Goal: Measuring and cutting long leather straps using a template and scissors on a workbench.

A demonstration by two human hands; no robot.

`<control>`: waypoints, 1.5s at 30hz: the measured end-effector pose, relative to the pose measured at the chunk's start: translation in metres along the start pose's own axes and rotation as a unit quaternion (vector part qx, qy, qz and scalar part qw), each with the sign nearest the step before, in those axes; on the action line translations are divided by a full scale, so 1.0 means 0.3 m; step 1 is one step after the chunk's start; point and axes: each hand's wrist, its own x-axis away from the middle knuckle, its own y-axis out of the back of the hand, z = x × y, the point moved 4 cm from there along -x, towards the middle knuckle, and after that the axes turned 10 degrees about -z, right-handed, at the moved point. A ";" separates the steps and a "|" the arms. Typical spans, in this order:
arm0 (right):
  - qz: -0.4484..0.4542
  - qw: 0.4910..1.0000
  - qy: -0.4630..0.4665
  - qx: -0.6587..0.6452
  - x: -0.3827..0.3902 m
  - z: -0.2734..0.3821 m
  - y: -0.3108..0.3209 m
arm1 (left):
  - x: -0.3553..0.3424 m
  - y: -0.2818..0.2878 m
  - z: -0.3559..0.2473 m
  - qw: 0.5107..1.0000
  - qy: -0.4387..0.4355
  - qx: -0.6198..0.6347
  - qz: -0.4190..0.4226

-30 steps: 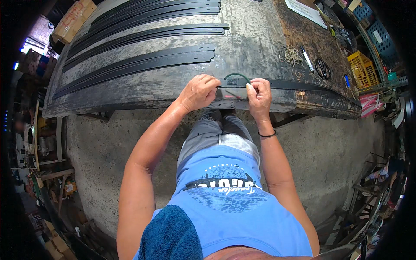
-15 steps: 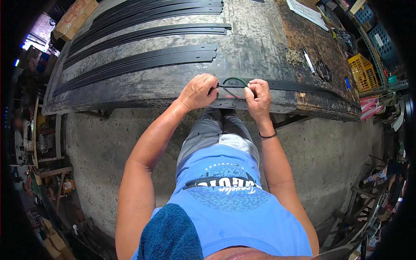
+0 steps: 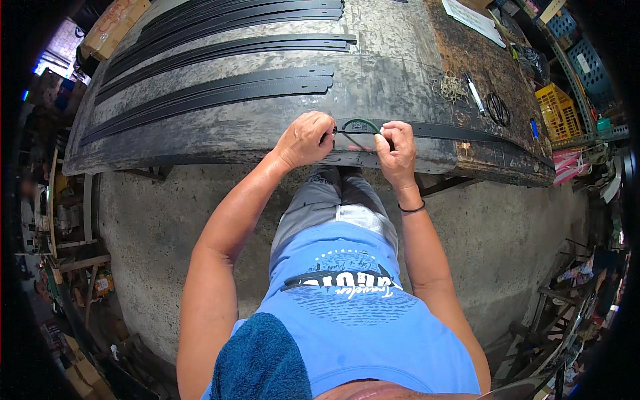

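Observation:
A thin green strip [image 3: 362, 121] arches between my two hands, with a straight dark edge running below it; its exact kind I cannot make out. My left hand [image 3: 309, 139] is closed at its left end, where something dark shows by the fingers. The right hand [image 3: 397, 150] pinches its other end between thumb and fingers. Beneath and beyond the strip lies a long black strap [image 3: 460, 133], stretching right along the table's near edge. A red mark [image 3: 360, 148] shows on the table just below the strip.
The worn grey table [image 3: 393, 80] bears several rows of black straps [image 3: 227, 93] on the left. On the right are a string tangle [image 3: 452, 88], a white pen-like tool [image 3: 475, 93], a black cord coil [image 3: 497, 109] and papers [image 3: 472, 20]. A yellow crate [image 3: 557, 112] stands beyond.
Almost nothing differs. Both hands hold the green strip in the same place, and the whole view has shifted very slightly.

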 end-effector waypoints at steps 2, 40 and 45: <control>-0.003 1.000 0.009 0.007 -0.001 0.002 0.001 | -0.001 0.003 -0.002 1.000 0.001 -0.001 0.000; -0.616 0.718 -0.322 -0.037 0.298 -0.382 0.793 | -0.030 -0.034 0.012 0.999 0.017 -0.002 0.042; -0.440 0.848 -0.240 -0.171 0.089 -0.206 0.565 | -0.020 -0.013 0.029 0.999 0.021 0.009 0.025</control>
